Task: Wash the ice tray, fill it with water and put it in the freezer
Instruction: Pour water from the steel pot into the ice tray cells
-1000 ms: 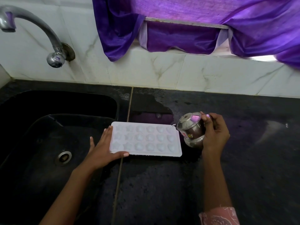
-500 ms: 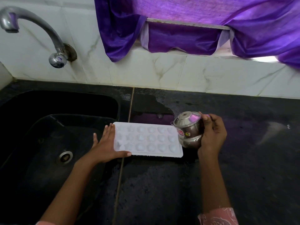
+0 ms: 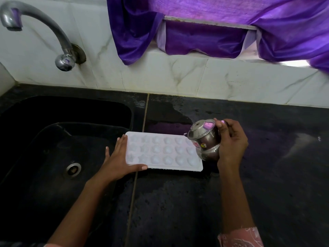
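A white ice tray with rounded cells lies flat on the black counter, its left end at the sink's edge. My left hand rests against the tray's left end, thumb along the near rim, fingers flat and together. My right hand grips a small steel pot, tilted to the left with its mouth over the tray's right end. No stream of water is clear to see.
A black sink with a metal drain lies to the left, under a curved steel tap. The black counter is wet and speckled. Behind it rise a white marble wall and a purple curtain.
The steel pot has shifted a little left and tipped further over the tray's right end. My left hand stays at the tray's left end.
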Action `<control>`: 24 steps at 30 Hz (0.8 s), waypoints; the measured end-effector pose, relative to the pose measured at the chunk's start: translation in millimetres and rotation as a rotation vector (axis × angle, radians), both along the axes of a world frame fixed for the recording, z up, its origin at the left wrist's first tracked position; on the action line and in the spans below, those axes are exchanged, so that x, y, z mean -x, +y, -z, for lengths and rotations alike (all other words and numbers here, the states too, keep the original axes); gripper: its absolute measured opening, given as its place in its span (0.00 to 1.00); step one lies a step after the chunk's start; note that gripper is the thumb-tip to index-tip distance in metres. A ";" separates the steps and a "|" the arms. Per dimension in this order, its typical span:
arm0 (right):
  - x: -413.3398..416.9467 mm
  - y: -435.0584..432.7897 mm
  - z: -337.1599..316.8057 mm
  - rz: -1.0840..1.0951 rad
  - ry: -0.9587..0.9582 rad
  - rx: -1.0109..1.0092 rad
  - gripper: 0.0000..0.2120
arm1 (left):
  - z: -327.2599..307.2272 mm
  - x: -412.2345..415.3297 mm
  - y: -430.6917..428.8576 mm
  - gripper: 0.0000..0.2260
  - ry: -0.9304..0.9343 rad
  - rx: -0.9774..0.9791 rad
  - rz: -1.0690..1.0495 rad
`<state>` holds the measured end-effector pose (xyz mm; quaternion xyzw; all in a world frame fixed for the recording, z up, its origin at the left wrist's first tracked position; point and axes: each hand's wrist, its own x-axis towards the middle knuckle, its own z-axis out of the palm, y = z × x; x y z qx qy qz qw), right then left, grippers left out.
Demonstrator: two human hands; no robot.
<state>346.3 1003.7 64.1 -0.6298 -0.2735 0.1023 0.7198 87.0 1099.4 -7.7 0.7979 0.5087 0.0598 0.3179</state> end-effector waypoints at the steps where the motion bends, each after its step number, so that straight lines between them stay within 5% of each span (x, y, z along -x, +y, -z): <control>1: 0.2 -0.2 0.1 -0.002 -0.006 0.001 0.14 | -0.1 0.3 -0.2 0.63 -0.006 0.002 -0.002; 24: 3.4 1.3 -1.1 0.027 0.068 -0.018 0.13 | 2.2 0.9 -2.7 0.63 -0.130 0.034 -0.013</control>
